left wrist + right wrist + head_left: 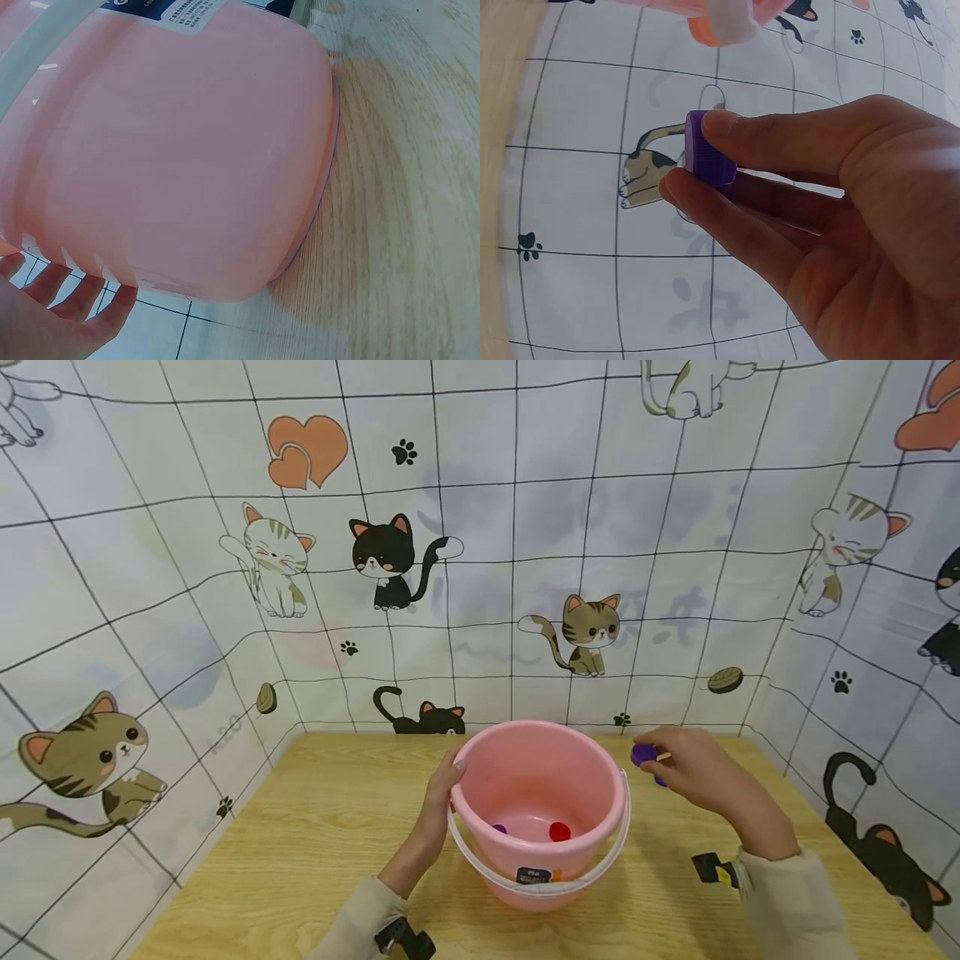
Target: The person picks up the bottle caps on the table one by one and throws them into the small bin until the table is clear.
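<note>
A pink bucket (536, 777) stands upright on the table, its white handle (540, 888) hanging down at the front. My left hand (435, 802) holds the bucket at its left side, thumb at the rim; the left wrist view shows its fingers (112, 311) against the outer wall. To the right of the bucket, my right hand (697, 772) pinches a ridged purple bottle cap (711, 154) between thumb and fingers, above the table. A second purple piece (661, 781) shows just below that hand, partly hidden. Inside the bucket lie a red cap (559, 832) and a purple piece (498, 829), mostly hidden by the rim.
The wood-grain table (337, 860) reaches back to a wall sheet (480, 527) printed with cats and grid lines. Similar sheets rise at the left and right sides. Straps with dark mounts sit on both wrists.
</note>
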Demonstrator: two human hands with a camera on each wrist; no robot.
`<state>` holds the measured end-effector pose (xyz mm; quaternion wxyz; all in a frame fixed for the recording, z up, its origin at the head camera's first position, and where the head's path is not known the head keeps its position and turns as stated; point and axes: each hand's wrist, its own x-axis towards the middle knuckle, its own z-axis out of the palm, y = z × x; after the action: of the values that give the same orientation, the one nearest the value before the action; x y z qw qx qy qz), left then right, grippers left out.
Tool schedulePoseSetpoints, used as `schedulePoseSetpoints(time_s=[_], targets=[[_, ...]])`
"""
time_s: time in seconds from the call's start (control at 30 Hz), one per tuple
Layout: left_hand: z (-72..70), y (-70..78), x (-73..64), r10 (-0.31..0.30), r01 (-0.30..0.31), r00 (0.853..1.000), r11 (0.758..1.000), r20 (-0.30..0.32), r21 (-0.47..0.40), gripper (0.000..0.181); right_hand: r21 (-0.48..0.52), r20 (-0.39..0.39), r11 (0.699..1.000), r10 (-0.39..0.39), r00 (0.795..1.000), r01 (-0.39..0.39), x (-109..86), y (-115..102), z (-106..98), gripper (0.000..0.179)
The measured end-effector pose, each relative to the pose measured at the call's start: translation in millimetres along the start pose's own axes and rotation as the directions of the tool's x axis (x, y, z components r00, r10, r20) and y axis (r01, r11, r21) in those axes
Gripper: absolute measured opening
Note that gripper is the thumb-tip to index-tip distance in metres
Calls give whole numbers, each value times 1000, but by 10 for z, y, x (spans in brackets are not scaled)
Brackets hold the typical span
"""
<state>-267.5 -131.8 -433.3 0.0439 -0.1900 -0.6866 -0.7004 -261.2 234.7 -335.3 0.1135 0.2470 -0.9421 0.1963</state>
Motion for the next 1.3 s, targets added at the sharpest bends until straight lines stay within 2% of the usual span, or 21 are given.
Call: schedulePoseSetpoints(time_s=[0.4,0.6,0.8,1.07,1.3], targets=[[-2,10,-10,8,-8,1000,1000,-18,-2,50,-16,-3,1000,-19,1000,19,192,-192,-154,29],[-5,8,-12,3,-3,1000,1000,-23,0,51,-14,3,999,-40,999,40,289,-308,-170,34],[0,-2,-5,-8,9,1000,1000,-23,5,50,4,7,998,-66,998,66,348,-395,-177,32],[6,3,-1,15,-15,1000,1000,-3,0,50,-51,-9,991,-124,992,123,442,-467,-203,31],[4,-1,-4,19,-18,1000,1000,-4,5,50,-26,3,991,-132,991,132,546,-552,-212,32]])
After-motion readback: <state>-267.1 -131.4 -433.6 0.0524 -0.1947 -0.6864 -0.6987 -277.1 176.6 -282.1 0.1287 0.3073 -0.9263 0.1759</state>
